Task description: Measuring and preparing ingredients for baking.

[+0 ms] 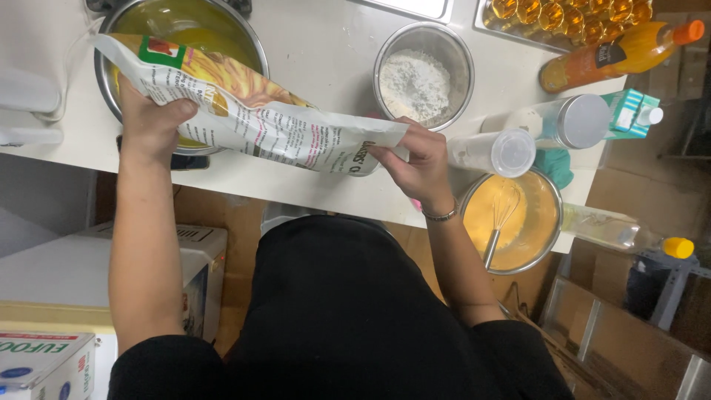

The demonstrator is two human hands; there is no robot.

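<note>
A printed paper flour bag (244, 111) lies stretched sideways above the white counter (318, 44). My left hand (152, 122) grips its left end over a large steel pot (178, 30) of yellow liquid. My right hand (418, 163), a bracelet on its wrist, holds the bag's other end in front of a steel bowl of white flour (424, 74).
A bowl of yellow batter with a whisk (511, 218) sits at the counter's near right edge. Two white-lidded clear containers (533, 137), a small carton (629, 111), an orange sauce bottle (618, 52) and an oil bottle (629, 233) crowd the right. Boxes stand on the floor at the left.
</note>
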